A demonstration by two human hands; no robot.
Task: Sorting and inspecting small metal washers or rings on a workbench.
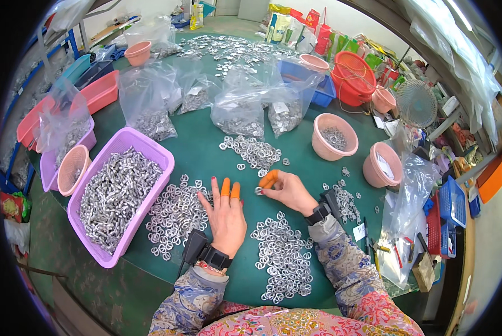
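While our R hand [290, 193] pinches a shiny metal ring [258, 191], long axis unclear, our L hand [227, 221], fingers spread, is nr ring pile [175, 215].

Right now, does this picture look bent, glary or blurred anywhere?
Head view: the scene bows toward a round dark border; head view: pale highlights streak the clear bag at right; head view: the left hand and right hand look fairly sharp; head view: pieces in the far heap are too small to tell apart clearly.
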